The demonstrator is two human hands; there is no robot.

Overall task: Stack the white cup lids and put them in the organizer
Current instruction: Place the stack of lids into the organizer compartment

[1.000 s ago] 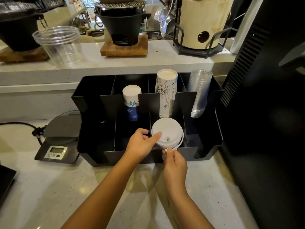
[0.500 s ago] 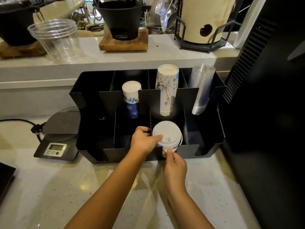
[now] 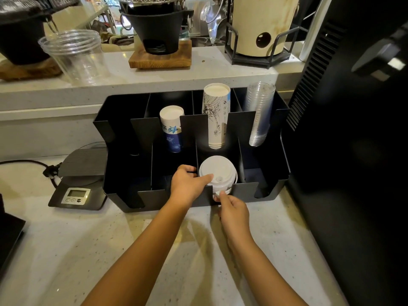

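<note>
Lids (image 3: 217, 173) going into the organizer (image 3: 284, 151), front row, third slot from the left.

Sitting as a white stack between the slot's dividers, top lid tilted toward the camera, lower edge showing through the front wall's notch. Left hand (image 3: 187, 184) gripping the stack, thumb lying across the top, likely steadying it. Right hand (image 3: 234, 210) pinching the lower rim through the notch, apparently guiding it down. Standing behind: paper cups (image 3: 216, 115), clear cups (image 3: 259, 113). Resting beside, left: scale (image 3: 76, 195).
</note>
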